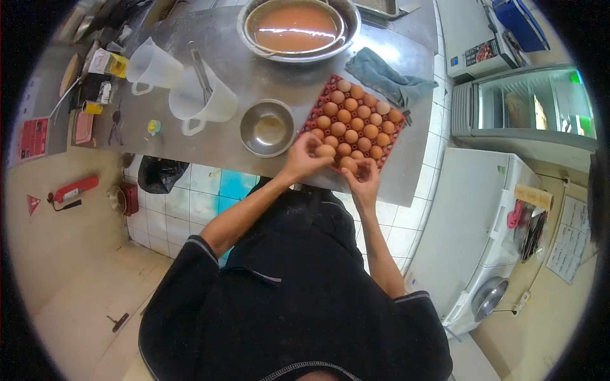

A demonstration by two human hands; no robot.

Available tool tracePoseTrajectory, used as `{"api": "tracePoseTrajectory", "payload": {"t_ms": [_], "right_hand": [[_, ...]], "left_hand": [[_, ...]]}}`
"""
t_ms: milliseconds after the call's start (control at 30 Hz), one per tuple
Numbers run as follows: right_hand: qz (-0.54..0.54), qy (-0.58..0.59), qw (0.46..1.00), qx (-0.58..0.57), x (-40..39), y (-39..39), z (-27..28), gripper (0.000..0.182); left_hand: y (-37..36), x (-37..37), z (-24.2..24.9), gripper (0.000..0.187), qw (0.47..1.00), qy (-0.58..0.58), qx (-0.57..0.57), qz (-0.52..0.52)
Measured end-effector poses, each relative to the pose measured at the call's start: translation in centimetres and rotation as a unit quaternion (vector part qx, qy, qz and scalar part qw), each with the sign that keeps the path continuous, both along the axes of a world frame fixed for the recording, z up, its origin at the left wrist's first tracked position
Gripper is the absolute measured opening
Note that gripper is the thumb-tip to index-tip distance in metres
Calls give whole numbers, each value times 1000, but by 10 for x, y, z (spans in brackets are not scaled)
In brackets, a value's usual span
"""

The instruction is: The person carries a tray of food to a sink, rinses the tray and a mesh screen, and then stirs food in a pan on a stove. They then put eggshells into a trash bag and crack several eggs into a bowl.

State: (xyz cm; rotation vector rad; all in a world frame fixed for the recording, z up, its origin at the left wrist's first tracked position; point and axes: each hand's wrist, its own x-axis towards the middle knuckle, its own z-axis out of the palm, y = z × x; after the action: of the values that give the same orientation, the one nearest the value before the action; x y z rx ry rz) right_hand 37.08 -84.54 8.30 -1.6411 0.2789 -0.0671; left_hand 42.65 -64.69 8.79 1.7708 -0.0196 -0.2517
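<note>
A red egg tray (316,106) filled with several brown eggs (351,136) lies on the metal table in front of me. My left hand (305,157) is at its near left corner, fingers closed around an egg (325,152). Beside it, my right hand (364,176) pinches another egg (347,164) at the tray's near edge. Just left of the tray stands a steel bowl (250,132) with a little pale liquid at the bottom.
Two translucent jugs (219,105) stand to the left, a whisk (202,73) in the nearer one. A large basin (244,39) of orange-brown liquid sits at the back. A teal cloth (387,76) lies behind the tray. A white freezer (467,209) is on the right.
</note>
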Motion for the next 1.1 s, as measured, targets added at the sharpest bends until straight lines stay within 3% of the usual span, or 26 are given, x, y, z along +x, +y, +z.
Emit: {"api": "tracePoseTrajectory", "payload": {"t_ms": [67,133,267,400,500,667,733,833,933,1033,1100], "right_hand": [[-5,-29,999,-14,8,38,33,41],[22,-117,993,-27,24,80,67,42],[67,-273,932,-231,49,135,74,46],[27,-296,932,-210,53,174,91,46],[61,-302,908,-285,63,198,71,48],[26,-289,928,-234,64,221,75,48],[7,-296,930,-216,65,232,75,47],[48,-261,913,-310,67,238,58,45],[6,-258,929,-264,69,235,69,44],[31,-280,910,-305,71,232,62,43],[28,-247,932,-263,71,228,58,41]], "left_hand": [[24,2,3,34,969,136,-197,60],[52,10,30,32,894,256,-358,84],[99,12,37,30,848,294,-423,121],[134,16,31,32,830,312,-443,130],[156,16,32,33,828,316,-445,130],[182,24,17,34,817,326,-458,130],[188,28,11,34,815,332,-461,117],[193,30,12,35,817,337,-455,108],[194,33,12,35,822,341,-441,115],[189,36,15,35,834,331,-428,111],[184,38,15,36,840,324,-424,102]]}}
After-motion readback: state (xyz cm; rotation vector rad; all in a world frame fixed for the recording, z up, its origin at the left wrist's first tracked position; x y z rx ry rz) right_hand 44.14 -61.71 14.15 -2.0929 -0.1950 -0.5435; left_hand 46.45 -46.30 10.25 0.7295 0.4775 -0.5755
